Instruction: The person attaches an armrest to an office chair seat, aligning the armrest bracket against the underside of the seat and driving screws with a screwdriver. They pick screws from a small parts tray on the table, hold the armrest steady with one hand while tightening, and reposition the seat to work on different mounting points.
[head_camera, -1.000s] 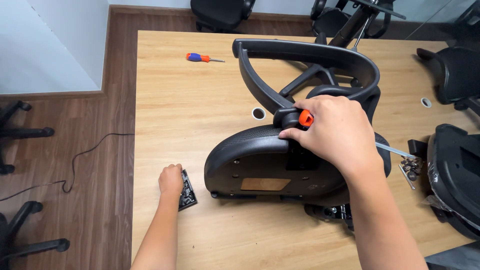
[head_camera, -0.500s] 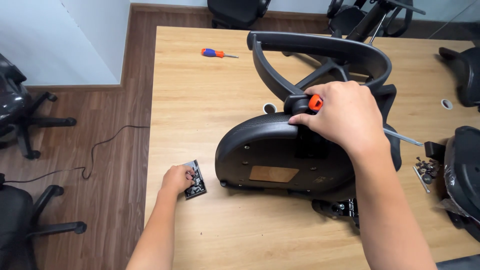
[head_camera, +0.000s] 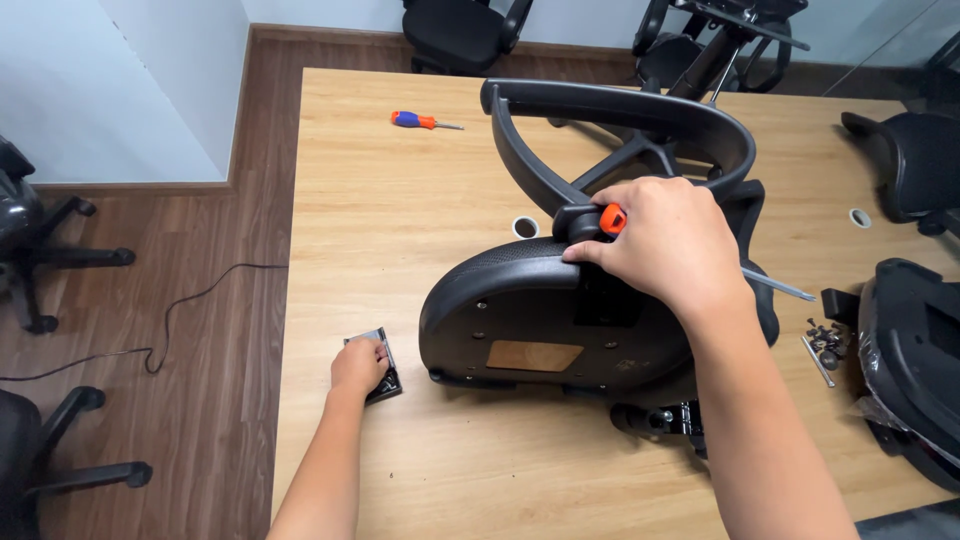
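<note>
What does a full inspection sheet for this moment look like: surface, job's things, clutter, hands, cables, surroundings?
Surface: light wooden table, with a round cable hole.
Job's things: upturned black chair seat with its backrest frame; orange-handled tool; small dark tray of hardware.
Clutter: orange-and-blue screwdriver lying apart; loose screws at right; another seat part.
Hands: left hand rests on the tray; right hand grips the orange-handled tool on the seat.
Cables: thin black cable on the floor.
Surroundings: wood floor, white wall, black office chairs around.
</note>
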